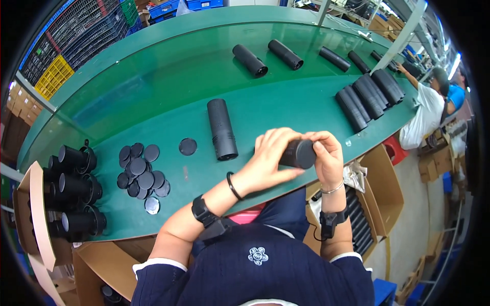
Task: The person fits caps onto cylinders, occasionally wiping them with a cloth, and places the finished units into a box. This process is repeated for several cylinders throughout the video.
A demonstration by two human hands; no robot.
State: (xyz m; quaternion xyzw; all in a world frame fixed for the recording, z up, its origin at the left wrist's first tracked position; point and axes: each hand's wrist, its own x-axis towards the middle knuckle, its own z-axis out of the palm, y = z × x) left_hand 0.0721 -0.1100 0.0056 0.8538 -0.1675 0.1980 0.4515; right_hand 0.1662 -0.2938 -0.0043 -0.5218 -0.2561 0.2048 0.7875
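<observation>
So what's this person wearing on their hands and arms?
Both hands are gloveless. Near the left hand are a thin black bracelet and a black strapped-on device. By the right hand are a silvery bangle and another black device with a thin dark cable. The short navy sleeves have white edging.

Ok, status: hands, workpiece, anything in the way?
Left hand and right hand around black cylinder, round end toward camera. Nothing seen blocking. Loose cylinder lies left, apart; black discs farther left.
</observation>
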